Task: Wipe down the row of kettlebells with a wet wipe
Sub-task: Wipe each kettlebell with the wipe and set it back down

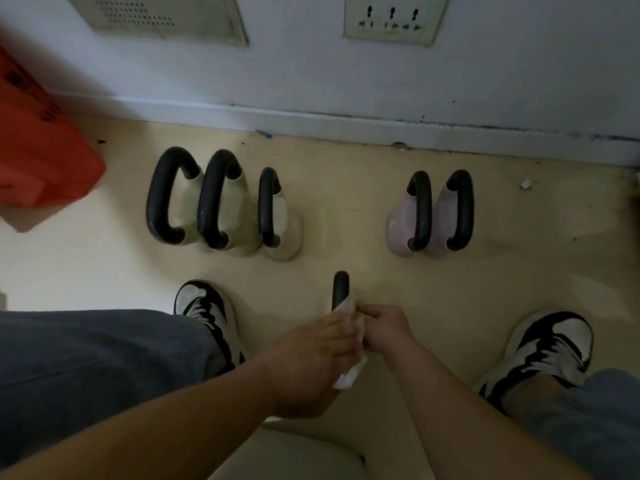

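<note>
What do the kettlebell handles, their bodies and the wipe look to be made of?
Handles: dark and smooth with a slight sheen, probably coated or painted metal, possibly rubber. Pale green bodies and pink bodies: a matte, scuffed coating, likely vinyl or plastic over a weight. Wipe in the left hand: a thin white nonwoven sheet, crumpled and limp.

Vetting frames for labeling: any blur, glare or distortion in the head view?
Head view: dim, flat light, no glare; wide-angle bends the skirting board; orange box at the left edge is smeared; left hand and wet wipe slightly soft; kettlebell row still legible.
</note>
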The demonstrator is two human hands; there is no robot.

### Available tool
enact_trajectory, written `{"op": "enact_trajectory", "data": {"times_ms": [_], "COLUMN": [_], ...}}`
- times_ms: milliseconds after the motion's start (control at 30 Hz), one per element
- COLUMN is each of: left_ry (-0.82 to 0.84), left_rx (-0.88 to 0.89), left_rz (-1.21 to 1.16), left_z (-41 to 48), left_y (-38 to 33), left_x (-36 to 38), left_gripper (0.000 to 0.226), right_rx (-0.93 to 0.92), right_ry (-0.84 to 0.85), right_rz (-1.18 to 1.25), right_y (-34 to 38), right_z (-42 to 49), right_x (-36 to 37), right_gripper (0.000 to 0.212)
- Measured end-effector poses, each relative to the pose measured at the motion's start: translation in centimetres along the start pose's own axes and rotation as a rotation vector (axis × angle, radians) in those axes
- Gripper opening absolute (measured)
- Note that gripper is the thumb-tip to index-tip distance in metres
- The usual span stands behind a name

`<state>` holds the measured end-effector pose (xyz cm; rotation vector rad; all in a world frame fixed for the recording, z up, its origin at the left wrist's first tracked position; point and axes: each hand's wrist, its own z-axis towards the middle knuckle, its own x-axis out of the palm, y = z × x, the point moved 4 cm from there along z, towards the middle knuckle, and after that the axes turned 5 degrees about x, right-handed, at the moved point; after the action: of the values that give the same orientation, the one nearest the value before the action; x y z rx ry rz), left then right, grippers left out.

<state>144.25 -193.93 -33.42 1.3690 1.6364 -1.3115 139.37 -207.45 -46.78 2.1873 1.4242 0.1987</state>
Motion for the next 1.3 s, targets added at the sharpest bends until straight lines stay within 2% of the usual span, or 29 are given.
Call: {"op": "enact_trajectory", "data": {"times_ms": [100,167,200,233,300,367,400,433,500,567,667,767,867,1033,1067,1167,1300], "left_ry": [-0.081,-0.142,-0.147,-0.167,-0.241,-0.273,-0.276,-0.277,-0.306,-0.403,-0.711,-0.863,-0.866,-0.704,-0.687,-0.787,-0.821], "left_rx": [0.123,0.096,0.022,-0.108,-0.511,-0.968,-1.135,-1.225,-1.266,-1.259,-1.356,-1.413,-1.331,-1.183,-1.183,-1.251,-1.337], "left_rz": [-0.149,-0.199,-0.196,-0.211,-0.335,-0.628,-0.786,-0.931,-1.169,-1.37,-1.716,-1.827,-1.788,-1.74,-1.724,-1.789,-1.945], "left_z": [-1.7,-2.4,-2.8,-3.1,-4.0,-4.9,-4.9,-4.5,-2.8,-0.6,1.9,2.8,3.5,2.7,2.4,2.6,3.7], "left_y": [-1.4,-1.6,-1.0,0.1,3.1,5.8,6.5,6.5,5.4,2.0,-3.7,-5.6,-3.4,-1.6,-2.2,-2.5,0.9], "left_x": [0.8,0.0,-0.4,-0.8,-0.8,0.8,2.1,3.1,5.2,5.8,5.0,3.4,2.2,4.7,5.0,3.8,1.2], "left_gripper": [0.037,0.036,0.034,0.034,0.039,0.035,0.036,0.039,0.042,0.045,0.053,0.05,0.045,0.052,0.055,0.051,0.043], "right_rx": [0.013,0.007,0.01,0.007,-0.008,-0.048,-0.057,-0.07,-0.098,-0.114,-0.116,-0.052,-0.043,-0.035,-0.035,-0.034,-0.026], "right_ry": [-0.024,-0.044,-0.064,-0.087,-0.129,-0.14,-0.138,-0.136,-0.125,-0.142,-0.155,-0.122,-0.122,-0.161,-0.159,-0.148,-0.139], "right_rz": [0.078,0.108,0.112,0.119,0.112,0.074,0.052,0.019,-0.057,-0.105,-0.118,-0.095,-0.108,-0.071,-0.074,-0.089,-0.07], "right_y": [-0.3,-0.5,-0.6,-0.6,-0.4,-0.1,-0.1,0.1,0.1,0.1,-0.3,-0.8,-1.0,-1.0,-0.9,-1.2,-2.4], "right_z": [-0.4,-0.8,-1.1,-1.2,-1.8,-2.2,-2.3,-2.5,-2.7,-2.8,-2.3,-1.2,0.0,0.2,0.0,0.3,1.7], "right_x": [0.0,0.4,0.6,0.8,1.0,1.2,1.3,1.3,1.2,1.0,0.8,0.6,0.5,0.8,0.8,0.7,0.7], "right_gripper": [0.052,0.056,0.057,0.057,0.056,0.06,0.058,0.055,0.052,0.05,0.051,0.063,0.063,0.048,0.048,0.05,0.053]}}
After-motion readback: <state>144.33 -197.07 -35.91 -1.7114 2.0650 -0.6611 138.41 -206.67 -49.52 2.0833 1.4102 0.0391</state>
